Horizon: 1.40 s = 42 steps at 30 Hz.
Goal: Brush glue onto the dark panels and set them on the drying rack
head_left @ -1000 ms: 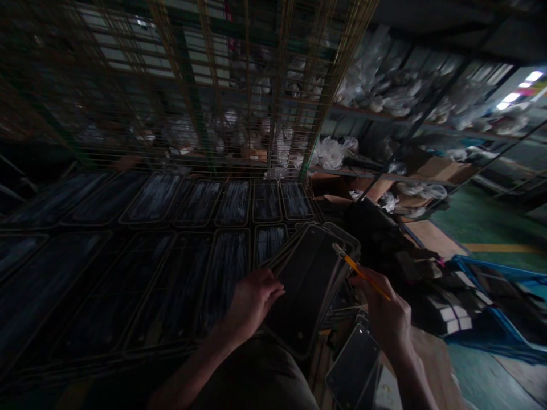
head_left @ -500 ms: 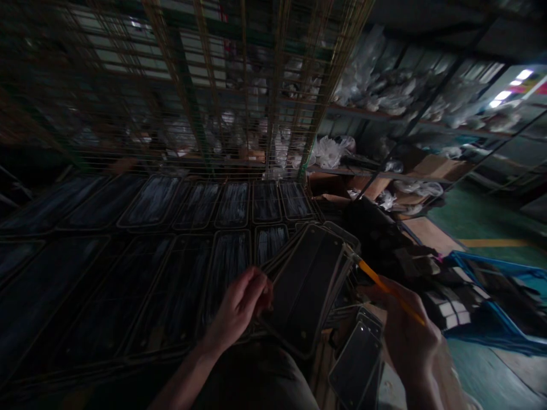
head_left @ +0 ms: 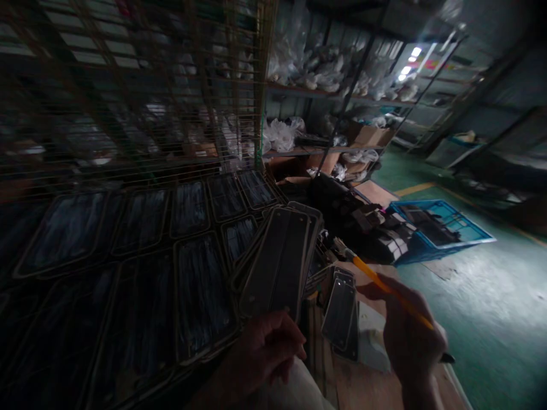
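Observation:
My right hand [head_left: 410, 330] grips a paintbrush [head_left: 384, 285] by its yellow-orange handle. The bristles point up and left, over the gap beside a loose stack of dark rectangular panels [head_left: 277, 256] with pale rims. At the near end of that stack is my left hand [head_left: 273, 350], its fingers curled in; dimness hides whether anything is in them. Between my hands, to the right of the stack, smaller dark panels [head_left: 341, 313] lie on a brown board [head_left: 354, 381].
Rows of dark panels with whitish streaks [head_left: 205, 290] cover the left side. Behind them rises a wire mesh rack [head_left: 239, 114]. Shelves hold plastic bags [head_left: 282, 134]. A blue crate [head_left: 444, 245] with dark pieces stands on the green floor at right.
The view has turned right, bringing more floor and the crate in. The brush tip has come off the top panel. My left hand has moved back from the stack's left edge to its near end.

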Motion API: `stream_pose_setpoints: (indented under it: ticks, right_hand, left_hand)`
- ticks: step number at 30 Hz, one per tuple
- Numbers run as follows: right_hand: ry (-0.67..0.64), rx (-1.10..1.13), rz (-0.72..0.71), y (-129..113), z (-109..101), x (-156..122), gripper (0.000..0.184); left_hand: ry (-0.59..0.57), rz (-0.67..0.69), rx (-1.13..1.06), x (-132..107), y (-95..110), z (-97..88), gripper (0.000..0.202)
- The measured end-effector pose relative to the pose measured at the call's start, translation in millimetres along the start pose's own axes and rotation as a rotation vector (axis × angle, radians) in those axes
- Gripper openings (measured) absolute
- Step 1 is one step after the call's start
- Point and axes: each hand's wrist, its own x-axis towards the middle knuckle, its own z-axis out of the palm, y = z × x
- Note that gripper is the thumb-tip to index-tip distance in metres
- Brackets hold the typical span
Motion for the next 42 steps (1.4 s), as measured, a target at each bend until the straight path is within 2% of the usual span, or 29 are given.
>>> stream_pose_setpoints:
  ticks: [4,6,8,11,15,19,21,25,28,31,42]
  right_hand:
    - [0.009,0.034,0.077,-13.7,-15.4,-24.8,0.028]
    - [-0.007,0.023,0.106,-20.9,-20.4,-37.6,0.027]
    - [0.006,-0.015,0.131,-28.1,-22.8,-49.3,0.026]
    - [0.06,-0.055,0.153,-36.9,-22.5,-62.2,0.025]
    - [0.032,-0.045,0.114,-41.9,-20.6,-66.9,0.023]
    - [0.008,-0.016,0.036,-39.4,-20.8,-60.5,0.023]
    - [0.012,-0.014,0.005,-36.1,-22.1,-57.1,0.024]
    - [-0.01,0.011,-0.014,-26.6,-26.1,-55.4,0.027]
    - [-0.032,0.012,-0.008,-18.8,-28.9,-56.6,0.026]
    - [-0.038,0.027,-0.004,-11.9,-31.3,-57.0,0.025]
    - [-0.041,0.09,0.023,7.1,-41.8,-61.5,0.028]
  left_hand:
    - [-0.131,-0.039,0.085,0.1,-25.4,1.3,0.028]
    - [-0.192,-0.091,0.038,1.0,-42.5,-1.7,0.029]
    - [-0.205,-0.157,-0.019,2.5,-60.1,-6.2,0.033]
    - [-0.151,-0.222,-0.015,6.7,-85.3,-14.3,0.038]
    - [-0.022,-0.26,0.086,19.6,-118.2,-28.2,0.036]
    - [0.091,-0.188,0.399,35.3,-149.2,-43.3,0.024]
    - [0.117,-0.123,0.488,39.7,-159.9,-48.9,0.018]
    - [0.121,0.013,0.56,39.1,-165.7,-54.4,0.017]
    - [0.114,0.059,0.597,35.4,-160.9,-55.2,0.023]
    - [0.09,0.108,0.643,32.8,-158.4,-54.5,0.02]
    - [0.211,-0.034,0.361,45.7,-184.1,-34.4,0.042]
